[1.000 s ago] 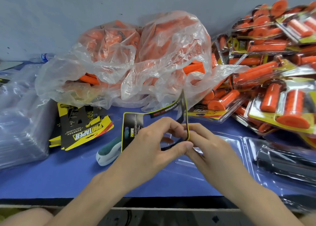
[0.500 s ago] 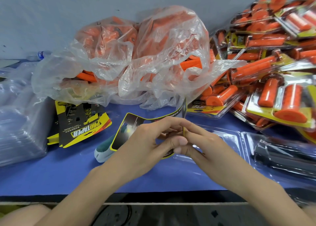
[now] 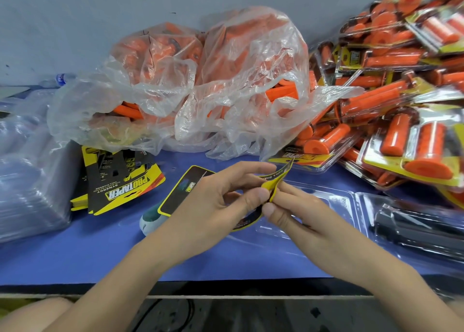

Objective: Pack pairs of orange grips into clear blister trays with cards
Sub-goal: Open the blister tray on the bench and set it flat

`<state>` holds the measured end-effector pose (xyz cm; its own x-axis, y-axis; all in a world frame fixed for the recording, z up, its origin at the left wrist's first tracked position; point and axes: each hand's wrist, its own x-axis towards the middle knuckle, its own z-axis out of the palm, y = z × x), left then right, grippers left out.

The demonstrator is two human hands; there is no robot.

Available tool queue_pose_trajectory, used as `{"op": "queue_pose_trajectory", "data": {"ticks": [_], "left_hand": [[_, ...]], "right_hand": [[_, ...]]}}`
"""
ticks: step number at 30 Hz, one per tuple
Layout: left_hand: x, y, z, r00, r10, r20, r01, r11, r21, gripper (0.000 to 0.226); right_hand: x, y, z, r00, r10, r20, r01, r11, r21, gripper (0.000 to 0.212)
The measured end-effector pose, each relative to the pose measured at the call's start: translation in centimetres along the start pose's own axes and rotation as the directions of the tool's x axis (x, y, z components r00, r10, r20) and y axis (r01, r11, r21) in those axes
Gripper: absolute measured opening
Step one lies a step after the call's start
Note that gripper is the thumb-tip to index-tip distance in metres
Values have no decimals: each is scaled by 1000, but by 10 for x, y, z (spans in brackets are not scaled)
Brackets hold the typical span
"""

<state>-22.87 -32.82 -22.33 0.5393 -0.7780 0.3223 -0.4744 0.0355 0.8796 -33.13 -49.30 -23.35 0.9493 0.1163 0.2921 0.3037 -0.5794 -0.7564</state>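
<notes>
Your left hand (image 3: 216, 201) and right hand (image 3: 296, 213) each hold a narrow grip on the bent card (image 3: 180, 193) just above the clear blister tray (image 3: 334, 201), orange grips (image 3: 281, 92) bagged behind it; pinch off-line and the crease may skew, so it won't seat flat.

Single wide-angle head cam above the near edge of the desk (image 3: 75, 256), facing forward and down toward the wall (image 3: 75, 18). Close: left hand (image 3: 218, 201) and right hand (image 3: 298, 216), both on the card (image 3: 183, 193), sit mid-frame. Right edge looks warped, probably lens distortion.
</notes>
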Motion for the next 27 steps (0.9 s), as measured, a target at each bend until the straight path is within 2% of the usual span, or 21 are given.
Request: {"op": "queue_pose_trajectory", "data": {"ticks": [5,8,11,13,14,16,18,20,23,25,27], "left_hand": [[0,-6,16,978,-64,-198,61,998,-19,4],[3,-7,16,957,-80,-280,99,994,53,9],[7,-3,2,920,-85,-383,117,991,59,9],[9,1,-8,892,-94,-443,113,993,18,12],[10,2,-11,890,-105,-444,111,994,-14,13],[8,3,-8,915,-143,-377,132,990,-56,12],[5,2,2,952,-156,-265,161,987,-1,17],[3,-1,13,980,-95,-176,115,987,108,22],[4,-3,17,979,-28,-203,68,980,188,17],[5,-5,17,973,-4,-229,60,970,235,12],[4,-7,18,968,63,-243,33,927,373,12]], "right_hand": [[4,-1,11,990,3,-144,0,1000,19,26],[6,3,15,968,18,-252,-12,1000,23,35],[9,6,11,907,187,-378,-100,966,237,36],[10,7,6,862,263,-434,-87,919,385,33],[11,6,5,854,269,-446,-76,911,405,32],[11,4,7,856,237,-459,-85,941,327,28],[12,3,13,863,210,-459,-104,964,246,23],[12,3,16,876,193,-441,-97,968,232,25],[12,4,18,875,175,-451,-86,974,211,35],[13,5,21,876,167,-453,-87,977,193,33],[14,5,25,870,190,-454,-94,970,225,28]]}}
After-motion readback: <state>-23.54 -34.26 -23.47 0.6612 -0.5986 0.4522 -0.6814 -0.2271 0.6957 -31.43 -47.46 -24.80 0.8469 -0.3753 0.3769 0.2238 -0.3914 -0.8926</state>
